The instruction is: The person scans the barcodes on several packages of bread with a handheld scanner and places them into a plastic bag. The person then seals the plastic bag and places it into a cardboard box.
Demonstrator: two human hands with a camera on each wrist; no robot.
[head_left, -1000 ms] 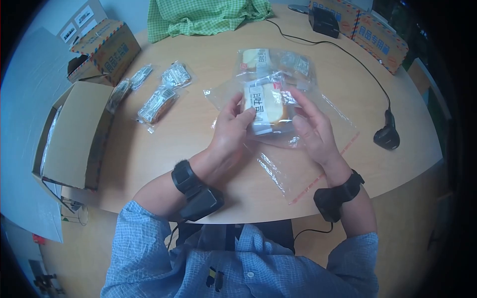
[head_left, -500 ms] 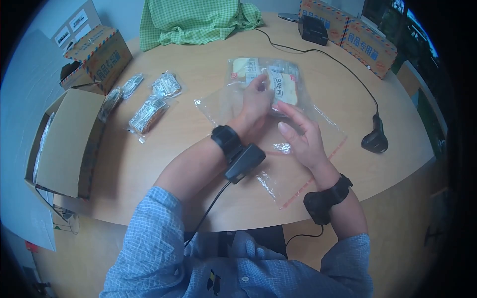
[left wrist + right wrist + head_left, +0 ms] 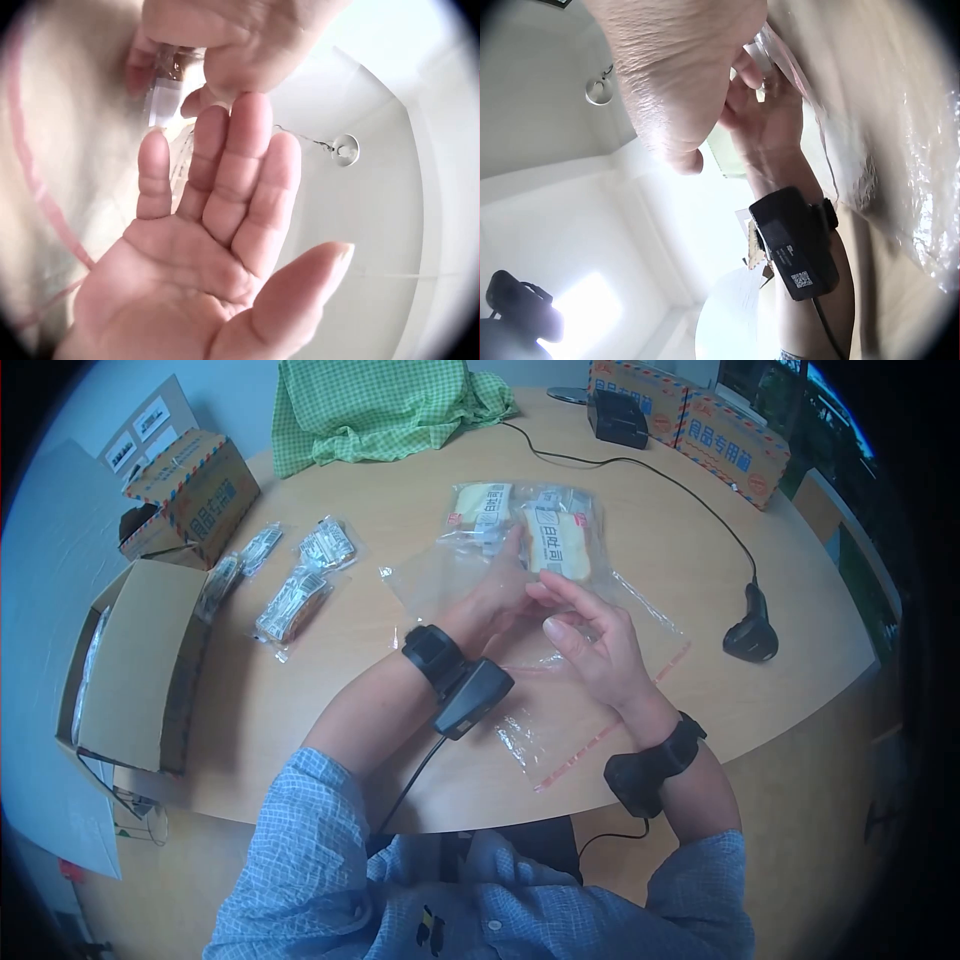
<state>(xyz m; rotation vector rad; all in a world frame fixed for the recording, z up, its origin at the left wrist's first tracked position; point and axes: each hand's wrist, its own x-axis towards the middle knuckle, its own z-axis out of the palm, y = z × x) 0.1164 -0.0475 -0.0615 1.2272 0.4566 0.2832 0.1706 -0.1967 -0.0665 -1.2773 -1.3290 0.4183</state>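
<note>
A clear plastic bag (image 3: 440, 585) lies on the table with wrapped white toast packs at its far end. One toast pack (image 3: 482, 508) is at the left, another toast pack (image 3: 560, 545) at the right, and a silvery wrapped pack (image 3: 556, 498) behind them. My left hand (image 3: 500, 595) reaches over the bag, fingers extended beside the right pack's lower left; the left wrist view shows its palm (image 3: 195, 262) with straight fingers. My right hand (image 3: 600, 650) is just right of it, fingers loosely bent, fingertips close to the right pack's lower edge.
Several small wrapped packs (image 3: 292, 603) lie left of the bag, beside an open cardboard box (image 3: 140, 660). Another carton (image 3: 210, 490) stands behind. A green checked cloth (image 3: 390, 410), a black device (image 3: 618, 420), printed cartons (image 3: 730, 445) and a corded scanner (image 3: 750, 630) are farther off.
A second ago both hands held the right toast pack; now it lies with the others and both hands have let go. My left hand has straightened and shifted slightly left since half a second ago.
</note>
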